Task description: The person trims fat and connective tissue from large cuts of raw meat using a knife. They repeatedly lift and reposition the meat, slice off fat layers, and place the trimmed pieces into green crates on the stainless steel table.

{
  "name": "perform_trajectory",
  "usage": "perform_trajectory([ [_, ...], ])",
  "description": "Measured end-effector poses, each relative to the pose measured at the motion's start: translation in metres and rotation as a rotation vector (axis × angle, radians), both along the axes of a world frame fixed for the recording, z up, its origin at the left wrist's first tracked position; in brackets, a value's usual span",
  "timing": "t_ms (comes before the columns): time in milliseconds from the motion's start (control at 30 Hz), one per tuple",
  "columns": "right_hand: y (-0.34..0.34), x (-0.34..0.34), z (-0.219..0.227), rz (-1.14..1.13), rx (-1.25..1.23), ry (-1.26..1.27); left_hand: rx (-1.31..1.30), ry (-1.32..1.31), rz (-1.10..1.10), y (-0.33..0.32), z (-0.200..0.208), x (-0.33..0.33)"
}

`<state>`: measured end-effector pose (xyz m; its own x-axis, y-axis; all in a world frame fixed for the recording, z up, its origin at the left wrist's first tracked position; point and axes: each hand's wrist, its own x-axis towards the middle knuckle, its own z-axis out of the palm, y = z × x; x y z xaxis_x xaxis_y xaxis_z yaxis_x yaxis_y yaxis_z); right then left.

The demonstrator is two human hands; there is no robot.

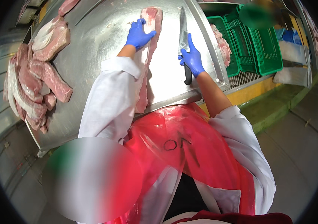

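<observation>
A long strip of pale, fatty raw meat (147, 56) lies lengthwise on the steel table (103, 22), its near end by the table's front edge. My left hand (138, 35), in a blue glove, rests on the strip's upper part with the thumb spread to the right and the fingers partly bent. To the right, my blue-gloved right hand (192, 61) grips the black handle of a long knife (183, 31). Its index finger stretches forward, and the blade points away from me, apart from the meat.
Several large raw meat pieces (28, 82) are heaped at the table's left edge. Beyond the raised right rim stand green plastic crates (269, 56), one with meat pieces (221, 43) in it. A thin rod-like tool (88, 13) lies at the far left.
</observation>
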<state>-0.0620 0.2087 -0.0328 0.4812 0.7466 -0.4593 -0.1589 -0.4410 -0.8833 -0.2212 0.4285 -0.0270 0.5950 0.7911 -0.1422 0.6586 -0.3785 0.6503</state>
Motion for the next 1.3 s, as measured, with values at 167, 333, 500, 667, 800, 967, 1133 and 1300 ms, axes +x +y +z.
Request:
perform_trajectory([
  [167,0.024,0.005,0.005,0.177,-0.109,-0.127,0.274,0.323,-0.083,-0.026,0.019,0.043],
  [333,0.056,-0.019,0.029,0.23,-0.18,-0.207,0.427,0.315,-0.092,-0.017,-0.004,0.04],
  [500,0.012,-0.091,0.028,0.386,-0.279,-0.442,0.395,0.378,0.084,0.0,-0.01,0.049],
  [667,-0.016,-0.12,0.03,0.464,-0.189,-0.44,0.218,0.356,0.259,0.071,-0.008,0.016],
  [800,0.003,-0.108,0.022,0.348,-0.14,-0.395,0.364,0.242,0.053,0.06,-0.036,-0.049],
  [967,0.063,-0.082,0.045,0.382,-0.17,-0.278,0.486,0.155,-0.218,-0.007,-0.029,-0.075],
  [1133,0.057,-0.134,0.031,0.472,-0.297,-0.476,0.498,0.194,-0.125,-0.015,-0.024,-0.073],
  [1300,-0.04,-0.189,0.051,0.64,-0.423,-0.505,0.492,0.229,-0.078,-0.008,-0.028,-0.063],
])
